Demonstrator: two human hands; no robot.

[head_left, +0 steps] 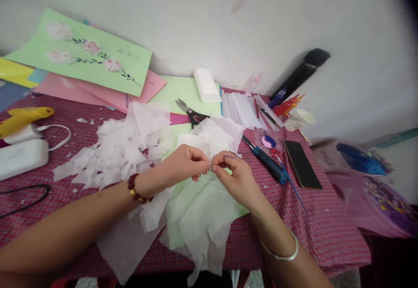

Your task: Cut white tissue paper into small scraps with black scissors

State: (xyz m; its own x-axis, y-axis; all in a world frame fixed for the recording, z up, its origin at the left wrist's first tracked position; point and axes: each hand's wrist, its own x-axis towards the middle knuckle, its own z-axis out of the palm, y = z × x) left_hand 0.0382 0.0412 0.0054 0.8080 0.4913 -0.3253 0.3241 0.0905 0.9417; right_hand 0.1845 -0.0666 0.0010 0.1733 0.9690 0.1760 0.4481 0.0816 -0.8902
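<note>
My left hand (187, 161) and my right hand (233, 172) meet at the middle of the table, fingertips pinched together on a small piece of white tissue paper (210, 166). Both hands are closed on it. Beneath them lies a pile of thin white tissue sheets (196, 218) over a pale green sheet. More torn tissue pieces (120, 148) are heaped to the left. A bead bracelet sits on my left wrist and a silver bangle on my right.
Black-handled scissors (192, 113) lie behind the hands. A black phone (302, 164), blue pens (271, 164) and markers lie at right. A yellow glue gun (22, 120) and white charger (21, 157) sit at left. Green and pink card (81, 52) leans on the wall.
</note>
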